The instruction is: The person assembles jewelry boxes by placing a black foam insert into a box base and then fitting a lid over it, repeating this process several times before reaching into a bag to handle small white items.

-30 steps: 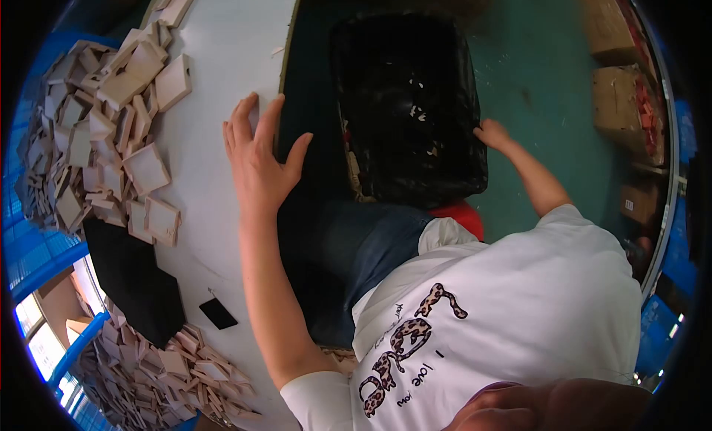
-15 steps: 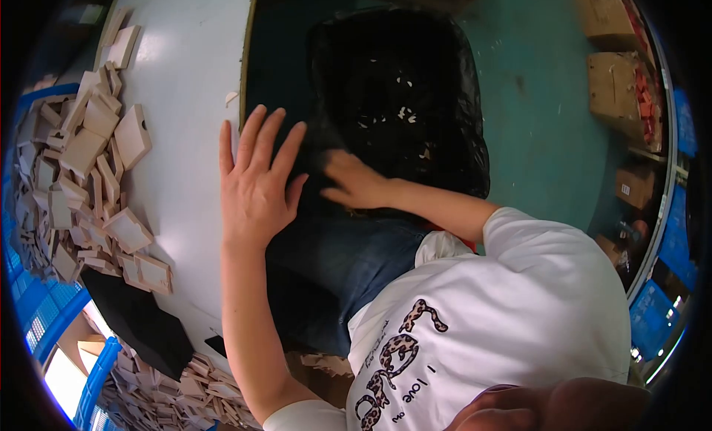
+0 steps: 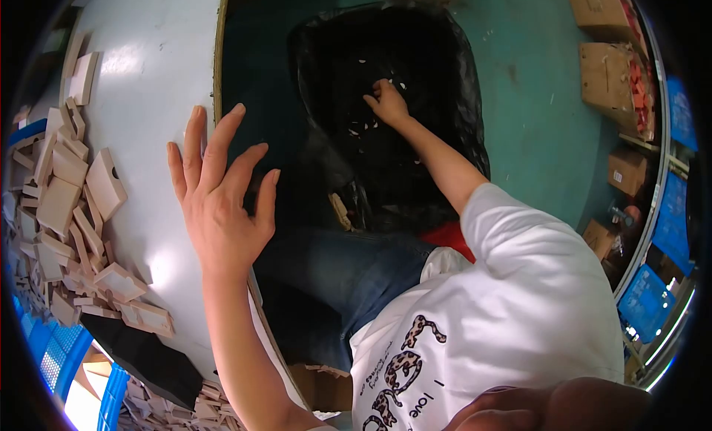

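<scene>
That black liner looks like crinkled, glossy plastic; the counter shines smooth, the blocks seem matt wood, those cartons dull cardboard.

green floor stretching out here, cardboard boxes lined along the right, blue plastic beyond, and white glare gleaming off that pale tabletop!
</scene>
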The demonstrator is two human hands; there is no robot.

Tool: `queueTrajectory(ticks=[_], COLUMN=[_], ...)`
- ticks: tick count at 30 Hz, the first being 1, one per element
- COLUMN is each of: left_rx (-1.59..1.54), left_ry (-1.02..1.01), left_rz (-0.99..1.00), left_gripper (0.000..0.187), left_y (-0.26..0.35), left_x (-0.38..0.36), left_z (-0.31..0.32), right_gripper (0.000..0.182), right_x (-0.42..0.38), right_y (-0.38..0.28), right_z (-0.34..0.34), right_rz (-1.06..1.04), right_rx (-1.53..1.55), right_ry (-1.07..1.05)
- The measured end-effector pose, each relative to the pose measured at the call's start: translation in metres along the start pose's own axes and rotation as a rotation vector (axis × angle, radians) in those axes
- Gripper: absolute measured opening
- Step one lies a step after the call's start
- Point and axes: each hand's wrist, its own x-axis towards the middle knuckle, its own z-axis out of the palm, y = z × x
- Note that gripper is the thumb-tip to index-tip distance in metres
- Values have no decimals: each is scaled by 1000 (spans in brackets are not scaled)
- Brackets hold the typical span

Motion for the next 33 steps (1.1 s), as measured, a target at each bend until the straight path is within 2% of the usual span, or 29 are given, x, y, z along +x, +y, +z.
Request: queueTrajectory(ticks=[1,4,7,10,13,14,17,20,23,25,27,29,32,33], left_rx=[-9,-10,-15,-31,-23,-23,-18,-19,-20,-26,-24,-26,-39,-43], left_ry=[8,9,2,6,3,3,15,13,11,18,19,19,10,6], left_rz=[-7,-18,-24,-28,-35,-37,-36,-39,-42,-38,-38,-43,-48,-49], left_gripper=[15,11,9,8,7,7,6,6,7,7,7,8,8,8], left_y=[0,1,0,0,0,0,-1,0,0,0,0,1,2,2], left_x=[-1,0,1,1,1,1,1,1,2,1,0,0,1,1], left_z=[1,0,0,0,0,1,2,1,0,2,3,2,0,0], right_gripper=[56,69,63,50,41,42,38,34,35,34,32,30,30,29], right_x=[3,2,7,16,26,31,45,36,21,-1,-5,9,26,29], right_y=[7,1,10,25,29,25,21,21,-4,-21,-24,-10,-17,-17], right_z=[8,16,29,28,18,17,14,25,14,14,28,65,94,94], right_rz=[29,99,150,29,-200,-127,-231,-416,-499,-315,-254,-326,-162,-147], right_rx=[-189,-460,-306,-22,-221,-280,-400,-437,-230,163,210,-84,-291,-305], right_ry=[-8,-264,-349,-261,46,17,-212,-36,-217,-331,-224,95,168,93])
